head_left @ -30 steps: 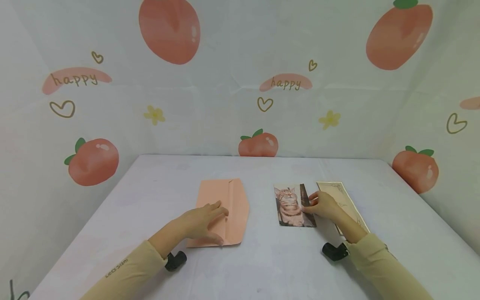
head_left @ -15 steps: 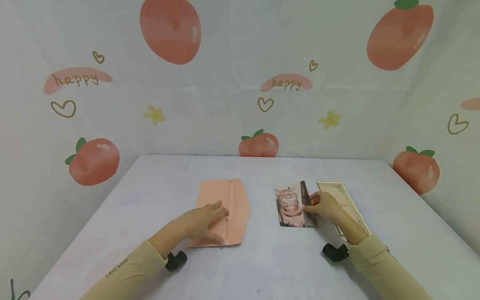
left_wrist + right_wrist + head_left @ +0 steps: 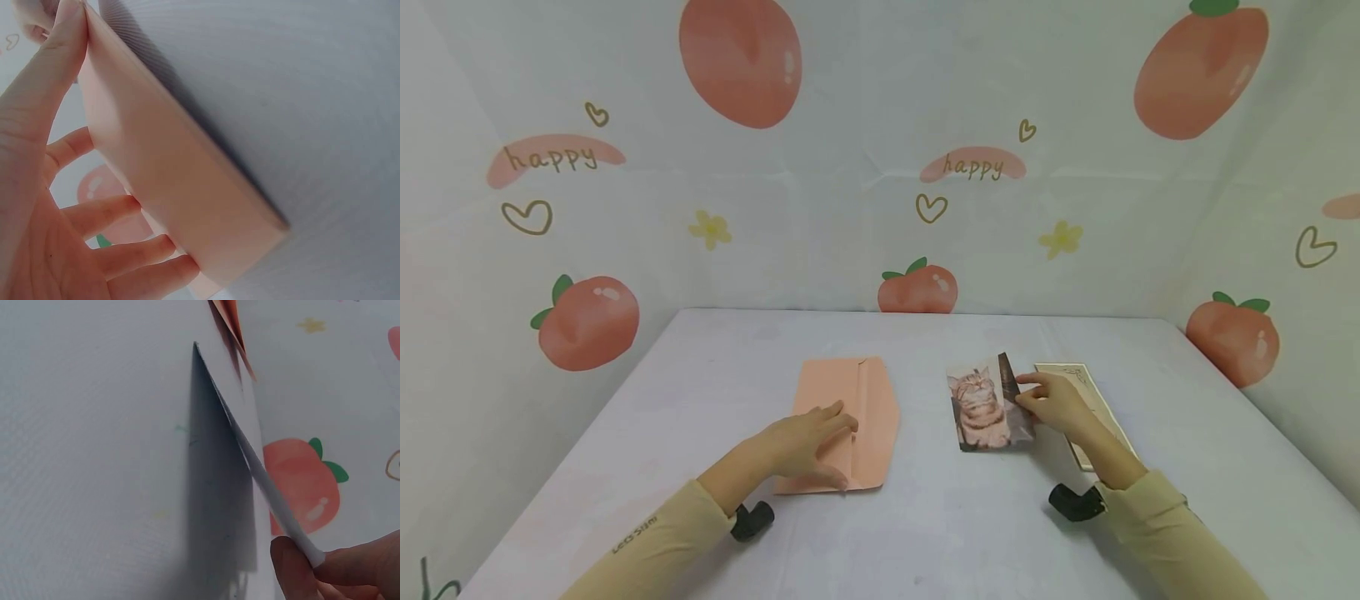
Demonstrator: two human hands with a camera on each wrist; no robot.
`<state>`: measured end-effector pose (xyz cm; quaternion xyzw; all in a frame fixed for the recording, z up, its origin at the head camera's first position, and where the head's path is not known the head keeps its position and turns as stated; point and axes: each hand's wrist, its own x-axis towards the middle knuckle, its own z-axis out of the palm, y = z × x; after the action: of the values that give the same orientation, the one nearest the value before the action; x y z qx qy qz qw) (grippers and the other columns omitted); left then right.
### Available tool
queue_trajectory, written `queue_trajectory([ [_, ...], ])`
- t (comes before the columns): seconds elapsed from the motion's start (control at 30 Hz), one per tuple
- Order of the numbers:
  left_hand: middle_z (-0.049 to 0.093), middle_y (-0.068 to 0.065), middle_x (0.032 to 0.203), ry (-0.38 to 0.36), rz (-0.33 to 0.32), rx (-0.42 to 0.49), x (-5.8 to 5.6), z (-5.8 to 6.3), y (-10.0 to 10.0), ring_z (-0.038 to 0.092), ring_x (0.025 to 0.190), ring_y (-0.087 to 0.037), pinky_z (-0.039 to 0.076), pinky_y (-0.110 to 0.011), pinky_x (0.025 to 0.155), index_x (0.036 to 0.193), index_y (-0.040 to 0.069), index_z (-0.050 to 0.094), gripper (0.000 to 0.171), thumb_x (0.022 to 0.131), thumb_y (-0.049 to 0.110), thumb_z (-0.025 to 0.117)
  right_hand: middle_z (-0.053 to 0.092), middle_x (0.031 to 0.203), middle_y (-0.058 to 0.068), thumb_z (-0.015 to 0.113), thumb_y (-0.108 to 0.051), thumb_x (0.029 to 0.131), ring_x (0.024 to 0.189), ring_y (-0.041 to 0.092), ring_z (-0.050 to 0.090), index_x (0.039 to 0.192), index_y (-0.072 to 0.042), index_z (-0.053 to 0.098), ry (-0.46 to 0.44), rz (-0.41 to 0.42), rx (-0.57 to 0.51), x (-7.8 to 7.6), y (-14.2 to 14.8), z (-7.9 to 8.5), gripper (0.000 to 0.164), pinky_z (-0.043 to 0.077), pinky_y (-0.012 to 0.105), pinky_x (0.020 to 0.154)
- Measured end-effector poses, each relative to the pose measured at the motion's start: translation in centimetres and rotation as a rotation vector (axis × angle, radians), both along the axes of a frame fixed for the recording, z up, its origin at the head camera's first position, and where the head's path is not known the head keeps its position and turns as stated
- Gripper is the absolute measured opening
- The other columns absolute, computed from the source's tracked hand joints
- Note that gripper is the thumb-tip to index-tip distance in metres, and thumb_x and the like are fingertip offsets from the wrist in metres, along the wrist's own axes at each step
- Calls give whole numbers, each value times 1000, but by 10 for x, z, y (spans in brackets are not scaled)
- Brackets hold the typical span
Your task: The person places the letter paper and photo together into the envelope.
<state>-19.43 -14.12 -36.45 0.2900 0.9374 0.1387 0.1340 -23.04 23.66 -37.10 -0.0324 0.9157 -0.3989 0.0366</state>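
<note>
A peach-coloured paper envelope [image 3: 880, 417] lies left of centre, its pointed flap extended to the right. My left hand [image 3: 808, 442] rests on it with fingers spread. In the left wrist view the fingertips touch the envelope [image 3: 162, 156] along one side and the thumb sits at its far corner. To the right, my right hand [image 3: 1052, 402] pinches the right edge of a cat postcard [image 3: 977, 408] between thumb and fingers. That edge is raised off the table. From the right wrist, the postcard [image 3: 269, 481] shows edge-on, slanting down to the tabletop with its shadow beneath.
A cream card with a gold border [image 3: 1078, 377] lies partly hidden under my right hand and forearm. A black wrist camera mount [image 3: 1075, 502] juts out beside the right sleeve, another [image 3: 752, 521] beside the left. A fruit-printed cloth [image 3: 820, 192] hangs behind the white table [image 3: 917, 533].
My right hand has lifted the postcard's right edge, so the card now tilts up from the table. The left hand and envelope have stayed in place.
</note>
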Motion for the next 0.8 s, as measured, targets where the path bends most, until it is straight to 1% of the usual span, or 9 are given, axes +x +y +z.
queue_trajectory([
  [0.1,27,-21,152,-6,3,1,0,0,0,33,132,-51,42,-63,92,127,23,45,68,73,56,70,64,104,32,54,-3,90,75,15,65,126,12,47,17,1,-13,1,-1,1,39,56,27,64],
  [0.2,27,-20,152,-11,10,-4,0,1,0,32,133,-50,41,-63,93,127,23,45,68,73,56,70,64,103,32,55,-3,91,77,17,65,126,13,47,31,10,-22,2,-1,4,39,57,29,64],
  [0.33,27,-19,152,-14,18,-11,0,1,1,31,134,-50,40,-63,94,127,24,45,68,73,56,70,63,103,31,55,-4,91,80,18,65,127,13,45,26,16,-40,2,-1,6,41,57,31,66],
  [0.53,27,-19,152,-15,19,-10,0,1,1,32,134,-50,40,-63,94,127,24,45,68,73,56,70,64,102,30,54,-3,91,80,14,64,128,13,44,25,26,-73,2,-3,9,41,57,28,67],
  [0.67,27,-19,152,-15,26,-14,0,1,1,31,134,-50,40,-63,94,127,24,45,68,73,56,71,64,103,30,55,-4,91,82,16,64,128,11,45,35,20,-80,2,-7,9,41,57,29,67],
  [0.8,27,-18,152,-19,28,-14,0,1,1,31,134,-49,41,-64,94,127,24,45,68,73,56,71,64,101,28,55,-3,91,81,14,64,128,10,46,43,25,-89,2,-12,9,41,57,28,67],
])
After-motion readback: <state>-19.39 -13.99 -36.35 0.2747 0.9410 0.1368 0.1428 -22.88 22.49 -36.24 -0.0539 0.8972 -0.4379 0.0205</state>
